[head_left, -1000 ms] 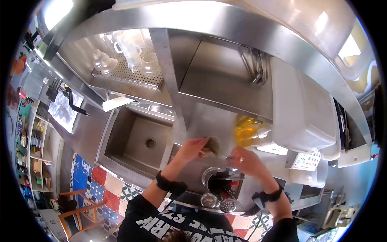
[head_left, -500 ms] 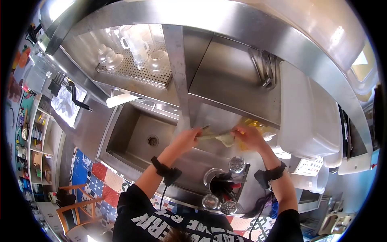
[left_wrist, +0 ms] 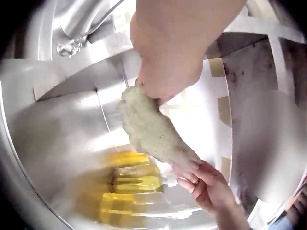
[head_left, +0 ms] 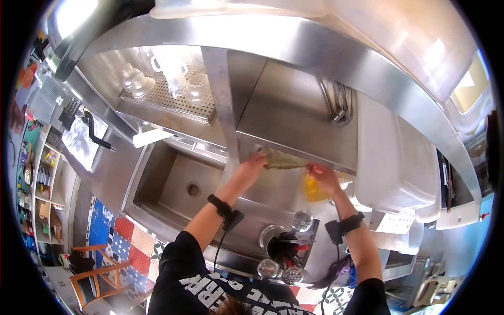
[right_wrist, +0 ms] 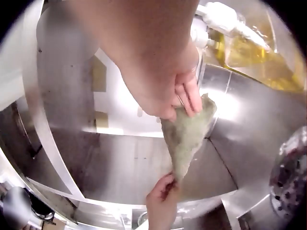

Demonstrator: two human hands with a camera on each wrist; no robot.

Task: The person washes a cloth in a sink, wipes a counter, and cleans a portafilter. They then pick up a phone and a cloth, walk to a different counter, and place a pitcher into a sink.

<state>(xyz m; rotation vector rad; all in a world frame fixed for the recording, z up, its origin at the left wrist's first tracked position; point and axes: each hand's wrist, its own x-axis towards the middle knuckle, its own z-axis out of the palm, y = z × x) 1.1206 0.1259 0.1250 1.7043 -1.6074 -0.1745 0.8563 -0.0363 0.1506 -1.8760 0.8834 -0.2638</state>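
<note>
A thin grey-green cloth is stretched between both hands, close to the front edge of the steel shelf in the head view. My left hand pinches one end of it. At the opposite end, the fingers of my right hand grip a corner. In the left wrist view the cloth hangs wrinkled and slightly slack over the steel counter. From the right wrist, the cloth narrows toward the left hand. Bottles of yellow liquid stand close by the right hand.
A steel sink basin lies to the left. Nearer the body, a metal utensil holder carries several tools, including a perforated ladle. Overhead runs a steel shelf, with a large white bin at right and glass jugs at left.
The cloth was bunched at the left hand, with the right hand near the perforated ladle. Both hands then took it, spread it between them and moved forward toward the shelf edge.
</note>
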